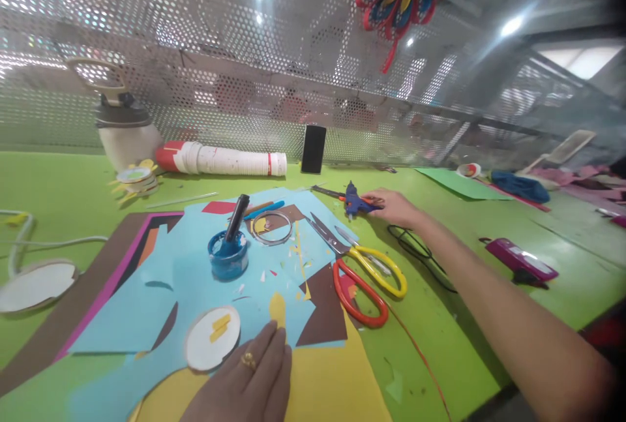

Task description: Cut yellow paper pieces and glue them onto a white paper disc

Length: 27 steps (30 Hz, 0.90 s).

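My right hand (394,207) reaches far across the green table (63,194) and grips a blue glue gun (353,201) lying there, its black cord (415,249) trailing beside my forearm. My left hand (247,379), with a ring on one finger, lies flat with fingers together on the light blue paper (195,291) and yellow paper (332,386) near the front edge. Just left of its fingertips sits a white paper disc (212,338) with two small yellow strips on it.
Red and yellow scissors (364,275) lie open mid-table beside a blue paint pot (227,256) with a brush, a metal ring (271,227) and brown paper scraps. A stack of cups (225,160), a jug (124,128), a black phone (313,148) and a pink stapler (521,260) stand around.
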Each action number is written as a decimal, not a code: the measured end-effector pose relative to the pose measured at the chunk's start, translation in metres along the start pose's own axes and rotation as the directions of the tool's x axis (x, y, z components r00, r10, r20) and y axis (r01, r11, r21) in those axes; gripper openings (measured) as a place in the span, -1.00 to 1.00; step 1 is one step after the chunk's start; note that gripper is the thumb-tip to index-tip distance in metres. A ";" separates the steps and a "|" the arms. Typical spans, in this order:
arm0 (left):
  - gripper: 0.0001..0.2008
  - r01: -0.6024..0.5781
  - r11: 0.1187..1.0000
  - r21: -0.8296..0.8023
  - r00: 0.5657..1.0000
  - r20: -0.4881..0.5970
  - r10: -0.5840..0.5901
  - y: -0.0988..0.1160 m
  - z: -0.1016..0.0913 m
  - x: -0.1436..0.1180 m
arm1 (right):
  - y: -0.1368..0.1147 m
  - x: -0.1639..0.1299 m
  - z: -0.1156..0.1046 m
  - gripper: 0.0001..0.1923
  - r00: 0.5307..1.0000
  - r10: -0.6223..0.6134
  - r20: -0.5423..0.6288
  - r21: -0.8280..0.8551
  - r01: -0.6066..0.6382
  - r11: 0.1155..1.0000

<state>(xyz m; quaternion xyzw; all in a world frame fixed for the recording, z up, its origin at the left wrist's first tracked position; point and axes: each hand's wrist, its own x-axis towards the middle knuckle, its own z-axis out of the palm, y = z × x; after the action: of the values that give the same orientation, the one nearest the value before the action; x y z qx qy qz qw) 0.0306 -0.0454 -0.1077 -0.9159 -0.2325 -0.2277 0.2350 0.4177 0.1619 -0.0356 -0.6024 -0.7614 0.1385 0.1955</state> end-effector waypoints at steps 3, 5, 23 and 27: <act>-0.53 0.072 0.996 -0.058 0.993 0.102 -0.065 0.006 -0.016 0.009 | 0.002 0.001 0.004 -0.70 1.000 0.026 -0.001 -0.037 -0.026 0.999; -0.52 0.157 0.982 -0.101 0.977 0.158 -0.140 0.009 -0.026 0.016 | 0.000 -0.005 0.005 -0.70 0.998 0.049 -0.035 -0.060 -0.051 0.997; -0.49 0.200 0.976 -0.087 0.972 0.141 -0.187 0.014 -0.027 0.022 | -0.171 0.001 0.044 -0.78 0.915 -0.343 0.213 -0.337 0.398 0.853; -0.48 0.177 0.982 -0.072 0.983 0.059 -0.173 0.011 -0.021 0.023 | -0.172 0.033 0.052 -0.73 0.935 -0.286 0.210 -0.405 0.349 0.845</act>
<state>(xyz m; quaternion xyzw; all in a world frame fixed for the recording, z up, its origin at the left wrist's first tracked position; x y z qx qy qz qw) 0.0484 -0.0580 -0.0832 -0.9059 -0.3094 -0.2322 0.1724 0.2388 0.1543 -0.0012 -0.4847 -0.8740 -0.0274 0.0212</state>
